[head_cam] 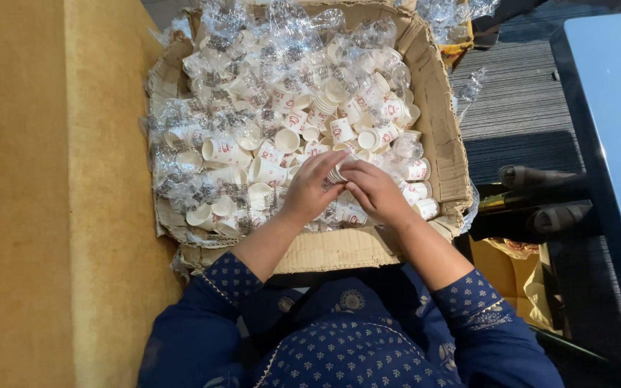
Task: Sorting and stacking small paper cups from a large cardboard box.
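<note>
Head view: open cardboard box (445,136) full of small white paper cups with red print, many loose, many in clear plastic wrap (203,122). Both hands meet over the lower middle of the box. Left hand (310,188) curled, fingers closed on a short stack of cups (336,174) lying sideways, just above the loose cups. Right hand (371,190) curled too, fingertips touching the same stack from the other side; probably pinching it, grip partly hidden. Loose cups (368,136) heaped just beyond the hands. Dark blue patterned sleeves (228,280) at the bottom. Yellow surface (44,179) to the left of the box, dark striped floor (519,108) to the right, pale tabletop (616,108) at far right.
</note>
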